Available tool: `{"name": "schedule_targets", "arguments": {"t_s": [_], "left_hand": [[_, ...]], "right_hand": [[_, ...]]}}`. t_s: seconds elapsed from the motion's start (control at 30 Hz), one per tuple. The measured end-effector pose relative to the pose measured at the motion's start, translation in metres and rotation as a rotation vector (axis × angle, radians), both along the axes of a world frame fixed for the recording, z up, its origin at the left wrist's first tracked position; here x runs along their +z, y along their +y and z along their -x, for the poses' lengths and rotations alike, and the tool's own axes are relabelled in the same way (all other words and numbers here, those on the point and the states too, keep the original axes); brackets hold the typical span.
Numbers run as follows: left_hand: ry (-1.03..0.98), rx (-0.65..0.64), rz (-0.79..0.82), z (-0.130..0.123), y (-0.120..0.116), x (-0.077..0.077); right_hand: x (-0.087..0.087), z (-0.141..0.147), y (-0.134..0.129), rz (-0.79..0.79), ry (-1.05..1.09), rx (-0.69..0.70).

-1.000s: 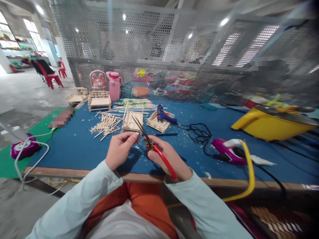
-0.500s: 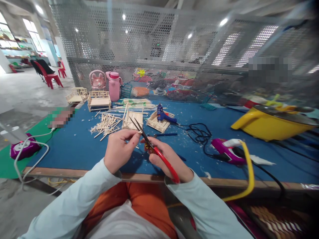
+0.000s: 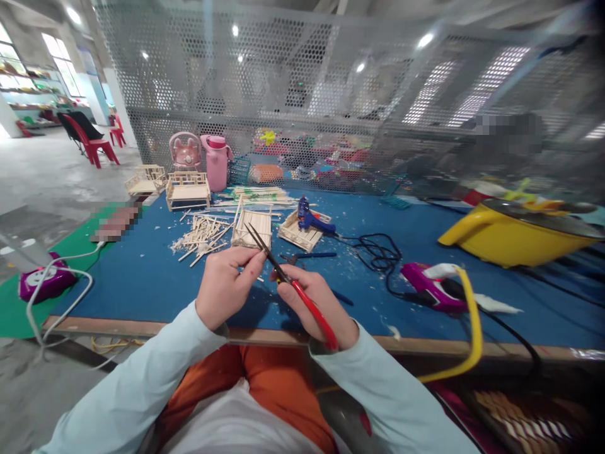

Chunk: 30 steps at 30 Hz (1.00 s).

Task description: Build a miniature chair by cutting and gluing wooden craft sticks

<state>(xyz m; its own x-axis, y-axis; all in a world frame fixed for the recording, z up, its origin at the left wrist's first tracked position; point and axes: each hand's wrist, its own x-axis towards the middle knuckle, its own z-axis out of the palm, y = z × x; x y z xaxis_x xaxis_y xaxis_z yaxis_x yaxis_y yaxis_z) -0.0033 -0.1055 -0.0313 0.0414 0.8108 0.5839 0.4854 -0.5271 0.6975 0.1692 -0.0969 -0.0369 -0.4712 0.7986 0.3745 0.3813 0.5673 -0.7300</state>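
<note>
My right hand [image 3: 317, 302] is wrapped round red-handled long-nose pliers [image 3: 309, 306], their dark, thin jaws pointing up and left. Beside the jaws, my left hand [image 3: 227, 280] is closed in a pinch of thumb and forefinger. Whatever lies in that pinch is too small and hidden to name. Just beyond the hands stand a small frame of wooden sticks [image 3: 252, 228] and another stick frame [image 3: 300, 238], with a blue glue gun [image 3: 312, 221] resting on the latter. A pile of cut sticks [image 3: 203, 236] lies to the left.
Finished-looking stick models [image 3: 188, 192] and a pink bottle [image 3: 216, 167] stand at the back left, before a perforated metal screen [image 3: 331, 94]. A yellow pan [image 3: 510, 236] and a purple power strip [image 3: 437, 290] with cables are on the right. A phone [image 3: 116, 224] lies left.
The jaws of the pliers have come closer together as my right fingers squeezed the handles. My right hand has shifted slightly left; my left hand is almost still.
</note>
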Motion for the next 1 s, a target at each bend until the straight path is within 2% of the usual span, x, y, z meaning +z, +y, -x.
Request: {"name": "schedule_targets", "arguments": {"t_s": [0.13,0.27,0.4,0.57,0.7,0.87,1.0], "left_hand": [[-0.060,-0.009,0.042,-0.002,0.002,-0.003],[-0.080,-0.059,0.111,-0.003,0.005,-0.010],[0.012,-0.090,0.064,-0.002,0.005,-0.014],[0.233,-0.086,-0.057,0.001,0.004,-0.015],[0.314,-0.095,-0.091,0.001,0.002,-0.015],[0.250,-0.118,-0.077,0.000,-0.003,-0.016],[0.047,-0.124,0.040,-0.003,-0.003,-0.018]], "right_hand": [[-0.007,0.004,-0.001,0.039,0.054,-0.013],[-0.007,0.012,0.004,0.158,0.329,-0.095],[0.000,0.019,0.010,0.246,0.536,-0.189],[0.001,0.020,0.008,0.207,0.560,-0.191],[-0.002,0.019,0.002,0.175,0.543,-0.178],[-0.005,0.018,-0.003,0.161,0.577,-0.200],[-0.006,0.021,-0.006,0.186,0.629,-0.248]]}}
